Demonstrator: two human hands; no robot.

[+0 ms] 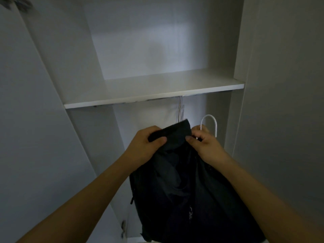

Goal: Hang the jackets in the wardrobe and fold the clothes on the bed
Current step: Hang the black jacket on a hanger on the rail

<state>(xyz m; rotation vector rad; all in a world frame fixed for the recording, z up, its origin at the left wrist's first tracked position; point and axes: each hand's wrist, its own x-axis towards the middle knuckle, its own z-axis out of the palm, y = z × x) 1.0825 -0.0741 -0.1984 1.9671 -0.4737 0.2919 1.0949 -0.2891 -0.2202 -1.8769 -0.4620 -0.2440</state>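
A dark navy jacket (182, 190) hangs in front of the open white wardrobe, below its shelf (154, 88). My left hand (147, 144) grips the jacket's collar from the left. My right hand (205, 144) pinches the collar's right side and holds the neck of a white hanger (210, 123), whose hook sticks up above my fingers. The rest of the hanger is hidden inside the jacket. Under the shelf, several white hangers (180, 109) hang; the rail itself is out of sight.
The wardrobe's left door panel (31, 120) stands open at the left, and a grey side wall (280, 102) closes the right. The shelf above holds nothing that shows. A hinge (123, 225) sits low on the inner left panel.
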